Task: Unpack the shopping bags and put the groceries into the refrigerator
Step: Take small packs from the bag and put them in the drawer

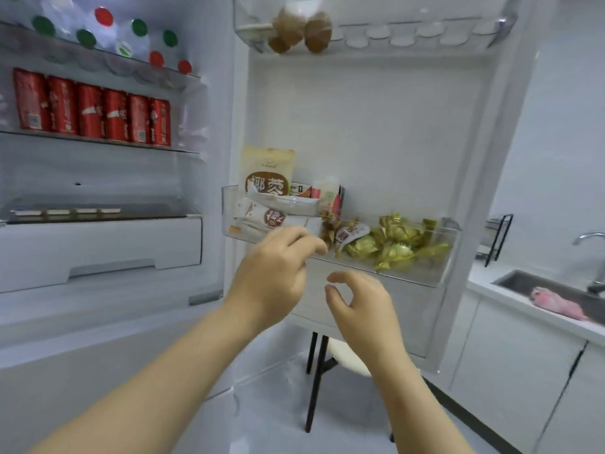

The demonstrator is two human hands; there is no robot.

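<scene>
1. my left hand (275, 273) curled at the door bin (409, 272) front rim; can't tell if pinching.
2. my right hand (363, 306) loosely curled, empty, just below the rim.
3. gold candies (402, 244) and snack packets (262, 217) crowd the bin.

Both your bare arms reach forward, and the hands are close together but apart. Your left forearm (147, 371) comes in from the lower left and rises diagonally, and your left hand (275, 273) is the higher and farther forward of the two. Its back faces you, its knuckles are bent and its fingers (311, 244) curl over towards the right. The palm is hidden and the hand is slightly blurred, so you cannot tell whether it grips anything. Your right forearm (415, 398) rises from the bottom edge. Your right hand (363, 306) hangs just below and to the right of the left, with its fingers loosely curled, thumb and forefinger forming an open C, and nothing between them.
</scene>
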